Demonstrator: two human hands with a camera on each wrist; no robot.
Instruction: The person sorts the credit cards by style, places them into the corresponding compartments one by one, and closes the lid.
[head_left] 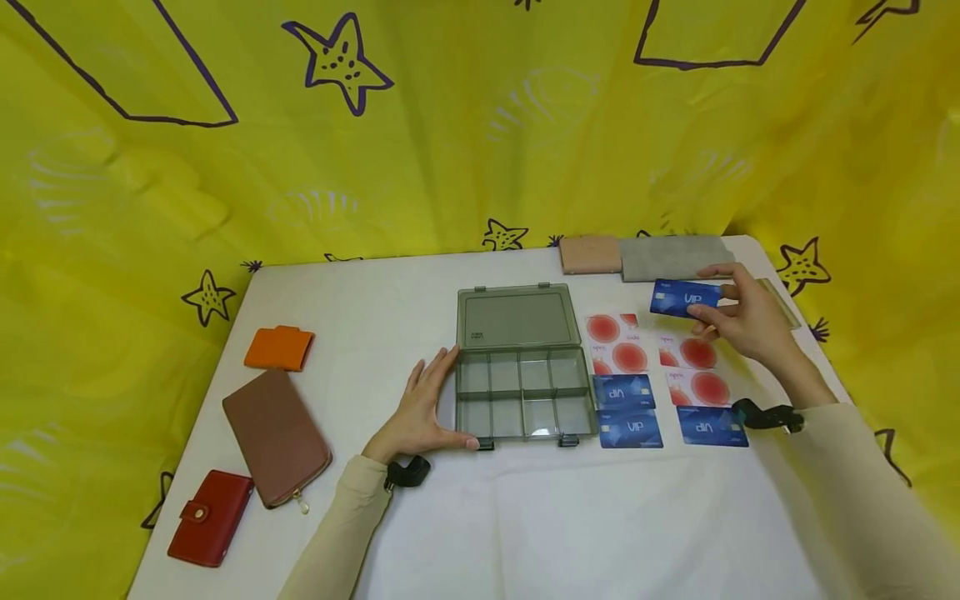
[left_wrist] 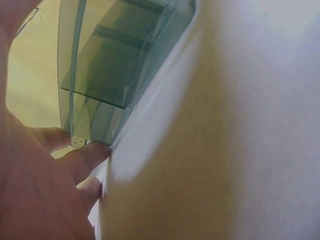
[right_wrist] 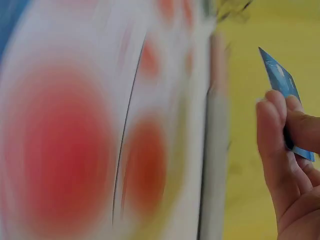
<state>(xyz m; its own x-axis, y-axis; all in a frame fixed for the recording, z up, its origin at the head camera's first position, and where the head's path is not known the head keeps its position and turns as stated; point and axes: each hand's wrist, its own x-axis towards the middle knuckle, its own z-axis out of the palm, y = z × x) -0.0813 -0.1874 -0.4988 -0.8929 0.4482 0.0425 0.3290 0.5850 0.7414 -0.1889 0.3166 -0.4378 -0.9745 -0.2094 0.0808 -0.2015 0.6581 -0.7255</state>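
A blue VIP card (head_left: 678, 297) is pinched between the thumb and fingers of my right hand (head_left: 738, 321), raised above the right-hand column of cards. In the right wrist view the same card (right_wrist: 280, 75) appears nearly edge-on. My left hand (head_left: 423, 408) lies along the left side of a see-through grey-green compartment box (head_left: 517, 313), its fingers stretched out and the thumb at the front left latch. The box's lid is folded back, and its compartments hold nothing visible. In the left wrist view, fingertips touch the box's wall (left_wrist: 95, 110).
Beside the box lie two columns of cards, red-and-white ones (head_left: 630, 357) behind blue ones (head_left: 632, 429). A pink wallet (head_left: 590, 255) and grey wallet (head_left: 671, 257) sit at the back. Orange (head_left: 278, 348), brown (head_left: 277, 433) and red (head_left: 211, 517) wallets lie at left.
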